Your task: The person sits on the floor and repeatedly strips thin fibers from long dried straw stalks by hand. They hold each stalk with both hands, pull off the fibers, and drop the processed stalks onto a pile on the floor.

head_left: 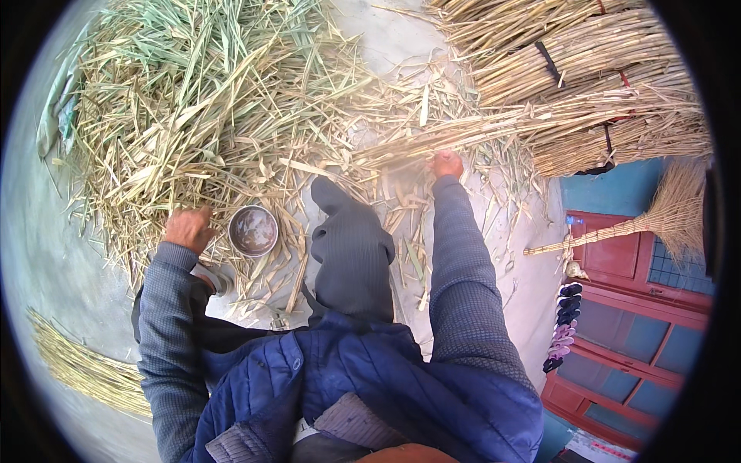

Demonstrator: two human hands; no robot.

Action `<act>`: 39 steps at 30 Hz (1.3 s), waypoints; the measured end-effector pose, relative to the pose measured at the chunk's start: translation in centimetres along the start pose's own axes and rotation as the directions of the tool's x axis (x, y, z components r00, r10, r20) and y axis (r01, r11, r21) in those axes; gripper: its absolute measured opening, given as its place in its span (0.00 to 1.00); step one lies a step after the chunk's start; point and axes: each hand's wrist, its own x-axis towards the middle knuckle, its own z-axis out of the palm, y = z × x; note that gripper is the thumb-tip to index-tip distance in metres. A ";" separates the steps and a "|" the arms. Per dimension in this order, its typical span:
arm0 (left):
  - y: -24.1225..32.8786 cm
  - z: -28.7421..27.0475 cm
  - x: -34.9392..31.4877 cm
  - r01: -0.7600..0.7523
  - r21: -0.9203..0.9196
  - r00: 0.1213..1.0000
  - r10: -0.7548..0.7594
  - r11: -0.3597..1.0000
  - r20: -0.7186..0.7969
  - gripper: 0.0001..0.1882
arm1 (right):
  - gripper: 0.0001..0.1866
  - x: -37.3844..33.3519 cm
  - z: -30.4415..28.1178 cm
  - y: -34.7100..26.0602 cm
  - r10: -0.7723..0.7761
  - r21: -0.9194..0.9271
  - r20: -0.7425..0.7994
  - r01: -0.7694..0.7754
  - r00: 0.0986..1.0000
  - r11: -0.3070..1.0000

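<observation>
My right hand (pixel 447 163) is closed at the near side of a long bundle of dry stalks (pixel 478 127), which stretches from the leaf litter in the middle toward the right. Its fingers are slightly blurred. On the left, my left hand (pixel 189 229) has its fingers curled beside the edge of a big heap of dry and green leaves (pixel 193 100); whatever it may hold is hidden. Close to its right stands a round metal bowl (pixel 253 231) with cloudy liquid inside.
Tied stalk bundles (pixel 571 65) are stacked at the far right. A straw broom (pixel 656 216) and a row of shoes (pixel 566 324) are near the red doors (pixel 617 332). Another bundle of thin stalks (pixel 89 366) lies at lower left. My leg (pixel 351 255) extends between my arms.
</observation>
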 end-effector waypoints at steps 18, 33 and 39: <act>1.7 1.8 4.0 -0.143 0.017 0.990 0.142 0.990 0.009 0.18 | 0.13 8.2 -2.7 3.1 0.202 0.494 0.114 -0.232 0.973 0.838; 1.2 -0.6 2.8 -0.107 0.030 0.989 0.109 0.994 -0.103 0.15 | 0.10 1.9 -6.2 -15.0 -0.243 0.566 0.062 0.167 0.968 0.807; 1.8 -5.9 3.1 -0.104 -0.012 0.779 0.074 0.995 -0.623 0.21 | 0.13 -11.4 0.7 -29.3 -0.511 0.667 0.329 0.187 0.794 0.721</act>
